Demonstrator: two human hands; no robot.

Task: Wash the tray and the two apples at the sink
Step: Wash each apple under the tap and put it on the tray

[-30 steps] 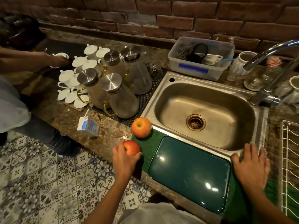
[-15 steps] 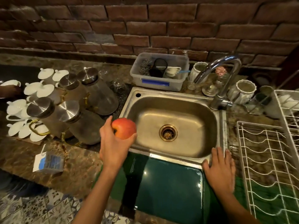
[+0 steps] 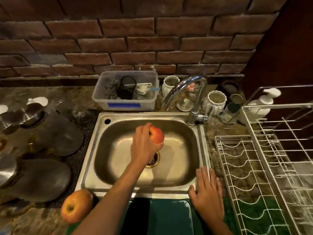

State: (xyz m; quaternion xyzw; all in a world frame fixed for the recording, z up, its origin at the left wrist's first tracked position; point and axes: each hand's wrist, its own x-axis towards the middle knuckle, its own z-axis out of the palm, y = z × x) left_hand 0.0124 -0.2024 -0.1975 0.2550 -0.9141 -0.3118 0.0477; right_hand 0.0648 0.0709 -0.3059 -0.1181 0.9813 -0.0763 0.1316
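My left hand (image 3: 144, 146) grips a red apple (image 3: 157, 135) and holds it over the middle of the steel sink (image 3: 179, 167), above the drain. A second apple (image 3: 76, 206), red and yellow, rests at the counter's front edge, left of my left forearm. The dark green tray (image 3: 167, 217) lies in front of the sink, partly hidden by my arm. My right hand (image 3: 207, 192) lies flat with spread fingers on the sink's front right rim and the tray's corner. The curved chrome tap (image 3: 188, 87) stands at the sink's back right; no water is visible.
Glass jugs with metal lids (image 3: 42, 133) lie blurred on a dark mat to the left. A clear plastic tub (image 3: 126, 92) of utensils sits behind the sink, with white ribbed cups (image 3: 215, 100) beside the tap. A white wire dish rack (image 3: 264, 175) fills the right side.
My left hand has carried the apple from the counter's left side to over the sink. The view has swung right. My right hand stays on the sink's front right corner.
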